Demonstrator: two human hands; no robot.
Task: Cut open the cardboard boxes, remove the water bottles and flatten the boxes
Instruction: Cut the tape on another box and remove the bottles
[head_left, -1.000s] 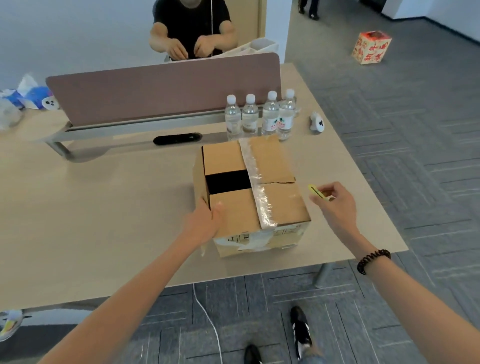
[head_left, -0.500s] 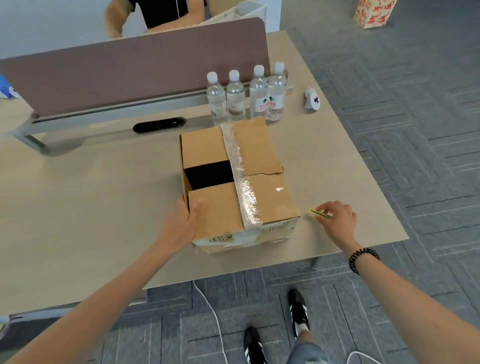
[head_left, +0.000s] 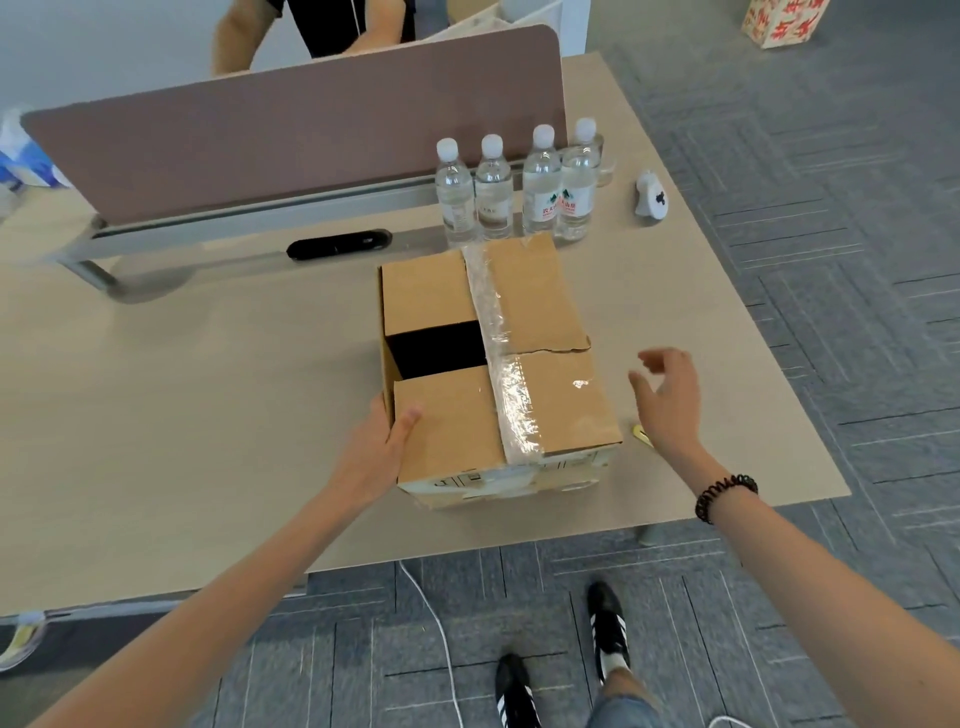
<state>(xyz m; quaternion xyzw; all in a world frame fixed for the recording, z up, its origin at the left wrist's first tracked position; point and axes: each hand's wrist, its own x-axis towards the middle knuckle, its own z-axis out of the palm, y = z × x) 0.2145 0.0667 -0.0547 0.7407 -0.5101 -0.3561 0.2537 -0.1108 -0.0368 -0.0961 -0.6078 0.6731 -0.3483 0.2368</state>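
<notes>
A brown cardboard box (head_left: 540, 395) sits near the table's front edge, a strip of clear tape along its top and a dark gap between the left flaps. My left hand (head_left: 376, 452) grips its near left corner, thumb on the top flap. My right hand (head_left: 667, 397) hovers to the right of the box, fingers loosely spread and holding nothing. A small yellow cutter (head_left: 643, 434) lies on the table under that hand. Several water bottles (head_left: 514, 187) stand in a row behind the box.
A brown divider panel (head_left: 291, 130) crosses the table (head_left: 182, 415) behind the bottles, with a person seated beyond it. A small white object (head_left: 652, 200) lies right of the bottles. A red patterned box (head_left: 779, 21) stands on the carpet far right. My feet (head_left: 561, 670) and a white cable are below the table edge.
My right hand has set the yellow cutter down on the table, let go and lifted toward the box with fingers spread. My left hand stays on the box corner.
</notes>
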